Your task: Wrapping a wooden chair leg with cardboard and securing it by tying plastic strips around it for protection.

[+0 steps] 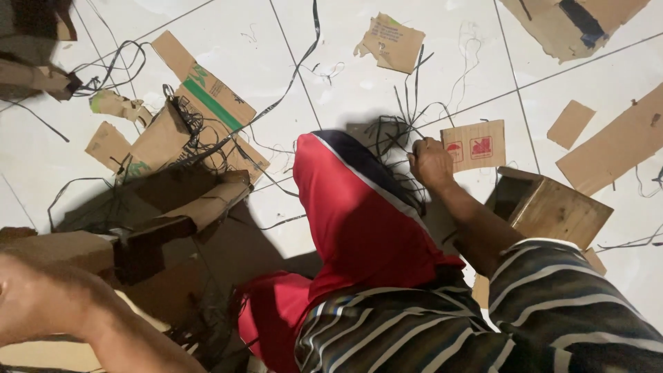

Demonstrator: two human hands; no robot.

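The small cardboard piece [474, 145] with red symbols lies flat on the white tiled floor [359, 83], just past the raised red-clad knee [352, 207]. The right hand [429, 164] pinches its left edge, fingers curled, likely to steady it among black straps [397, 131]. The left hand is out of view, so its grip cannot be told. A wooden box [552, 207] sits near.

My right hand [429, 164] touched the small cardboard piece [474, 145] on the floor [359, 83]. The wooden box [552, 211] sat right of my arm. Straps [200, 138] lay on cardboard [200, 117] to the left.
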